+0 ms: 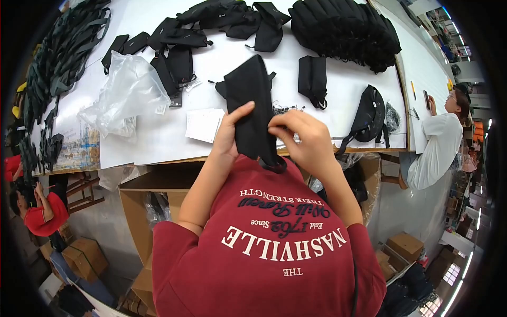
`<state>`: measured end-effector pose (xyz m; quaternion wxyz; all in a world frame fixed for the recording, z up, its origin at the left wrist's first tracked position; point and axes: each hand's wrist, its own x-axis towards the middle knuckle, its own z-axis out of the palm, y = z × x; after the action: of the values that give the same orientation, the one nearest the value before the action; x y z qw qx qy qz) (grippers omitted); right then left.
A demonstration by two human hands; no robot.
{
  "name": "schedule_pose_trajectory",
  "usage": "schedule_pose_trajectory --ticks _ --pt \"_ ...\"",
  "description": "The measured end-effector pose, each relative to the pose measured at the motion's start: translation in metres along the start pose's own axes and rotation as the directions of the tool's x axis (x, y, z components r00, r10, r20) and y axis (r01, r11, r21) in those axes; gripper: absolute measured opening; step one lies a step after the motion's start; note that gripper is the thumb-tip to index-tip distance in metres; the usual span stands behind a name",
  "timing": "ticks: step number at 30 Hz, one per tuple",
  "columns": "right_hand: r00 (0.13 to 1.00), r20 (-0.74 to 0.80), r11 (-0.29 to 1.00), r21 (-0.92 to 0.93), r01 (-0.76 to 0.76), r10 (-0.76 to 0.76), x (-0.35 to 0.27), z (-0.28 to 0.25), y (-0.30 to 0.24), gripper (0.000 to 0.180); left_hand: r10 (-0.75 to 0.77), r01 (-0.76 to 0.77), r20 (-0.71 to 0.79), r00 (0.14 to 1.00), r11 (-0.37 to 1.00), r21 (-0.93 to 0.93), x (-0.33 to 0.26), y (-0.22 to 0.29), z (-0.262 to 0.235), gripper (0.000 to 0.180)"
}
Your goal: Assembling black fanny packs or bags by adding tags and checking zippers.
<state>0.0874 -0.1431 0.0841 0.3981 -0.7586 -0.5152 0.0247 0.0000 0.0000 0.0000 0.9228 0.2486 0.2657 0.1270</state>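
Pouch (pixel 248 108) of black fabric, long and flat-sided: I have it at the middle of the frame, raised in front of the wearer's chest and leaning slightly, with a dark loop at its lower end. On my feed the left hand (pixel 229 132) is closed around its left side, thumb laid across the near face; the other fingers go behind the fabric, where I cannot see them. The right hand (pixel 303 137) is half curled at the opposite edge, thumb and forefinger bent close together. I can make out its fingertips at that edge, but I cannot tell whether they pinch the cloth or only touch it.

Behind the right hand I see small dark pieces (pixel 288 108) scattered on the white tabletop (pixel 153 150). Left of centre lie white cards (pixel 203 125), and beyond them a crumpled clear plastic bag (pixel 127 98). Along the top of the frame I get a loose heap of black pouches (pixel 185 38), then a tightly packed black bundle (pixel 343 29) at upper right. A single black case (pixel 312 79) lies below that bundle, and a curved black bag with a strap (pixel 368 113) sits further right. Dark straps (pixel 63 58) fill the upper left. At the right side, a person in white (pixel 435 140) holds a phone (pixel 426 99).
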Motion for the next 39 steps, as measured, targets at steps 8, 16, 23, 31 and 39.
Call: schedule_pose_trajectory --ticks 8,16,23,31,39 --pt "0.980 0.196 0.993 0.118 0.016 -0.040 -0.014 0.002 -0.007 0.009 -0.065 0.110 0.138 0.988 0.930 -0.352 0.009 0.011 -0.017 0.020" --pt "0.990 0.139 0.997 0.065 0.029 -0.038 -0.007 -0.005 -0.013 0.012 0.036 -0.025 0.126 0.991 0.996 -0.089 -0.004 0.009 0.000 0.023" --pt "0.979 0.189 0.985 0.168 0.048 -0.080 -0.016 -0.001 -0.012 0.010 -0.008 0.050 0.179 0.984 0.972 -0.231 0.005 0.008 -0.012 0.022" --pt "0.973 0.214 0.952 -0.267 0.146 -0.089 0.012 -0.003 -0.013 0.048 -0.004 0.002 -0.018 1.000 0.997 -0.081 0.001 0.016 0.004 0.034" --pt "0.943 0.005 0.893 0.320 -0.317 0.332 -0.012 0.001 0.019 0.042 0.708 -0.504 0.248 0.661 0.174 0.846 -0.015 0.004 -0.016 0.043"
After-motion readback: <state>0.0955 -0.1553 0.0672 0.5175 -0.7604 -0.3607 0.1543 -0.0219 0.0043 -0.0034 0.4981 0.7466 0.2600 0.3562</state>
